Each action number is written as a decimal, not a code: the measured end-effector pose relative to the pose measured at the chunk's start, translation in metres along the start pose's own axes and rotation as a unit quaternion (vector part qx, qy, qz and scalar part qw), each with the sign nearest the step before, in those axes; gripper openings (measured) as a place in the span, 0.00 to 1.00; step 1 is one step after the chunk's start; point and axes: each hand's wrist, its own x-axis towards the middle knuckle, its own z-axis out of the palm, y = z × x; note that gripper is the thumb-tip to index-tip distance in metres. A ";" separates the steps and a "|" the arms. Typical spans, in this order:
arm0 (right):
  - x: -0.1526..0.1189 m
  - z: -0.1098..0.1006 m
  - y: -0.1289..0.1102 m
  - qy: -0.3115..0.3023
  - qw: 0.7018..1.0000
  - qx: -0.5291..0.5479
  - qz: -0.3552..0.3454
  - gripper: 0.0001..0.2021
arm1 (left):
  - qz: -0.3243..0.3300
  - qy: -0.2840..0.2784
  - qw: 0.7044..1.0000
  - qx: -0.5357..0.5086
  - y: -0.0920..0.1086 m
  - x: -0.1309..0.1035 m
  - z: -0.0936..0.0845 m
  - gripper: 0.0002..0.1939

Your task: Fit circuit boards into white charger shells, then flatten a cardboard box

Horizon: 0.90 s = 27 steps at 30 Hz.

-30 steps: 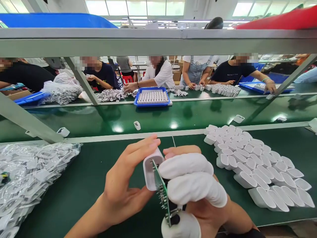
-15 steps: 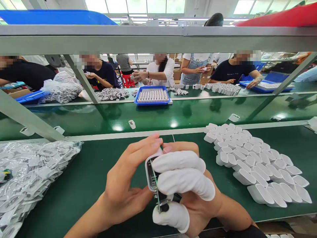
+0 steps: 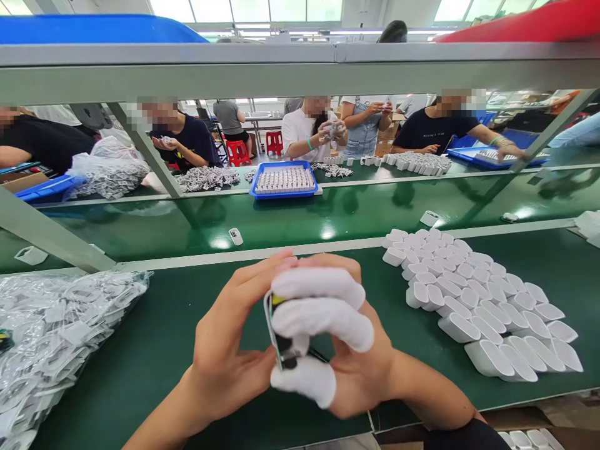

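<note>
Near the middle of the green bench, my left hand [image 3: 225, 344] grips a white plastic housing [image 3: 268, 312] whose opening faces right. My right hand [image 3: 328, 331], with white covers on its thumb and two fingers, is closed on a circuit board [image 3: 280, 353] at that opening. Much of the board sits within the housing's rim, and dark and yellow parts show on it. The covered fingers hide most of the board. Both hands' fingertips meet above the housing.
Many white housings [image 3: 469, 281] stand at the right. A clear bag of white parts [image 3: 56, 325] lies at the left. Behind the bench runs a green conveyor [image 3: 290, 219] carrying scattered housings. Slanted frame posts flank it, and people sit across it near a blue tray [image 3: 284, 195].
Both hands have shifted slightly left in view, and the board sits deeper in the housing. The loose housings on the conveyor have moved left.
</note>
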 end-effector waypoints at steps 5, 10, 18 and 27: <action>-0.001 0.011 0.030 -0.003 0.967 0.158 0.202 0.27 | -0.019 0.022 0.999 0.029 -0.030 0.001 0.011 0.31; 0.004 0.012 0.038 -0.041 0.879 0.332 0.338 0.33 | 0.061 0.032 0.991 0.112 -0.038 0.006 0.013 0.30; 0.003 0.012 0.033 -0.002 0.904 0.289 0.316 0.26 | 0.142 0.049 0.965 0.213 -0.029 0.006 0.015 0.28; -0.008 0.012 0.031 0.022 0.991 0.047 0.121 0.29 | 0.072 0.138 0.968 0.199 -0.025 0.004 0.018 0.20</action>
